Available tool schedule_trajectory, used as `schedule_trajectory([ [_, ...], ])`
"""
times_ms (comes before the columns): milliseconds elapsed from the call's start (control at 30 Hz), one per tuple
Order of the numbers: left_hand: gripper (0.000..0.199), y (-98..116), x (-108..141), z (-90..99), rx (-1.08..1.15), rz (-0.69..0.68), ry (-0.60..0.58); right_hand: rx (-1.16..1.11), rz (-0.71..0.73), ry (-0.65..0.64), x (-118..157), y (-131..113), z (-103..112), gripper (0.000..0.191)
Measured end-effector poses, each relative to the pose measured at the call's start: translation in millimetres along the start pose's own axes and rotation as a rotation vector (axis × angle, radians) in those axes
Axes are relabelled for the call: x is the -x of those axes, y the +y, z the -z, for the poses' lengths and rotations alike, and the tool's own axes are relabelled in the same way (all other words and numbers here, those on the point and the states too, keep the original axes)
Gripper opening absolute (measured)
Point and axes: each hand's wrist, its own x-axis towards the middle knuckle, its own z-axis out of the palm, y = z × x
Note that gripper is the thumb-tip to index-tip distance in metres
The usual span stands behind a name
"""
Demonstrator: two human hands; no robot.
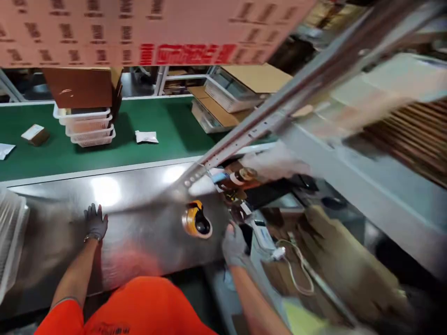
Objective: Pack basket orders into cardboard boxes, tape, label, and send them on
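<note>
My left hand [95, 223], in a dark grey glove, lies flat with its fingers spread on the shiny metal table [146, 242]. At the table's right end, my right hand [234, 244], in a light grey glove, is beside a dark round opening and a white device [262, 235]. Blur hides most of its fingers and whatever they may hold. Between my hands, nearer the right one, a tape dispenser with an orange handle and a roll of tape [195, 221] rests on the metal.
Beyond the table, a green conveyor [146, 156] bears stacked white baskets [92, 135], a small white packet [146, 137] and a small box [35, 134]. A slanted metal post [258, 125] crosses the right side. White trays [12, 237] stand at the left edge.
</note>
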Motion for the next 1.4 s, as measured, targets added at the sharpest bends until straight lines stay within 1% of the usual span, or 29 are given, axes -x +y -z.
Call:
schedule_trajectory([
  [33,0.066,0.0,1.5,-4.2,0.004,0.019,-0.007,-0.084,0.08,-0.056,-37.7,-38.4,-29.3,0.091],
  [67,0.065,0.4,2.3,-7.6,0.014,0.033,-0.017,-0.132,0.173,-0.156,-72.6,-79.2,-60.5,0.087],
  [100,0.065,0.9,2.8,-10.5,0.028,0.039,-0.028,-0.158,0.235,-0.215,-104.5,-120.8,-93.1,0.081],
  [200,0.062,1.7,5.8,-20.9,0.071,0.063,-0.032,-0.12,0.443,-0.331,-187.7,-236.7,-191.8,0.068],
  [267,0.061,2.1,9.8,-30.4,0.098,0.08,-0.032,-0.061,0.546,-0.386,-236.5,-301.3,-253.4,0.067],
  [300,0.061,2.3,11.9,-35.7,0.113,0.081,-0.036,-0.01,0.593,-0.395,-259.0,-329.2,-282.6,0.067],
  [367,0.061,2.2,15.8,-45.9,0.147,0.081,-0.036,0.101,0.707,-0.384,-298.0,-374.7,-337.7,0.067],
  [433,0.061,1.4,18.7,-54.9,0.189,0.085,-0.015,0.174,0.796,-0.359,-325.7,-403.7,-388.3,0.067],
  [500,0.059,0.6,20.7,-61.7,0.223,0.097,0.009,0.226,0.827,-0.355,-340.2,-413.7,-433.2,0.068],
  [567,0.059,0.5,21.9,-65.5,0.239,0.096,0.005,0.292,0.831,-0.36,-343.0,-407.2,-470.4,0.068],
  [633,0.062,1.5,21.9,-65.4,0.236,0.096,-0.021,0.365,0.872,-0.34,-339.4,-392.5,-497.4,0.068],
  [700,0.064,3.4,20.7,-62.0,0.236,0.119,-0.045,0.424,0.931,-0.323,-335.0,-379.5,-512.3,0.068],
  [767,0.062,5.8,18.9,-57.5,0.24,0.147,-0.065,0.465,0.963,-0.329,-332.3,-373.3,-515.3,0.068],
  [867,0.062,9.8,16.9,-53.0,0.221,0.159,-0.091,0.518,0.983,-0.356,-328.8,-371.5,-505.5,0.064],
  [967,0.062,12.7,15.6,-50.9,0.186,0.135,-0.127,0.526,1.049,-0.336,-324.5,-366.4,-495.8,0.063],
  [1033,0.061,13.5,15.2,-49.9,0.171,0.135,-0.154,0.511,1.09,-0.328,-324.6,-362.0,-494.6,0.063],
  [1100,0.06,13.7,15.3,-49.8,0.157,0.144,-0.166,0.526,1.1,-0.366,-328.5,-362.4,-495.7,0.062],
  [1133,0.06,13.8,15.7,-50.2,0.152,0.144,-0.166,0.549,1.088,-0.406,-330.6,-365.5,-495.7,0.062],
  [1200,0.06,13.7,17.1,-52.0,0.149,0.133,-0.156,0.605,1.022,-0.508,-330.1,-377.5,-492.2,0.062],
  [1233,0.061,13.6,18.0,-53.2,0.154,0.126,-0.15,0.619,0.975,-0.549,-325.2,-385.6,-488.3,0.063],
  [1300,0.061,13.4,19.7,-55.3,0.166,0.119,-0.138,0.552,0.873,-0.567,-301.9,-404.0,-477.9,0.07],
  [1333,0.061,13.2,20.5,-56.2,0.168,0.114,-0.13,0.455,0.826,-0.564,-283.6,-413.7,-473.0,0.074],
  [1367,0.061,13.0,21.1,-56.9,0.163,0.101,-0.116,0.308,0.773,-0.555,-261.7,-423.9,-469.4,0.077],
  [1400,0.061,12.7,21.8,-57.4,0.148,0.089,-0.092,0.117,0.716,-0.604,-237.9,-435.2,-467.8,0.079],
])
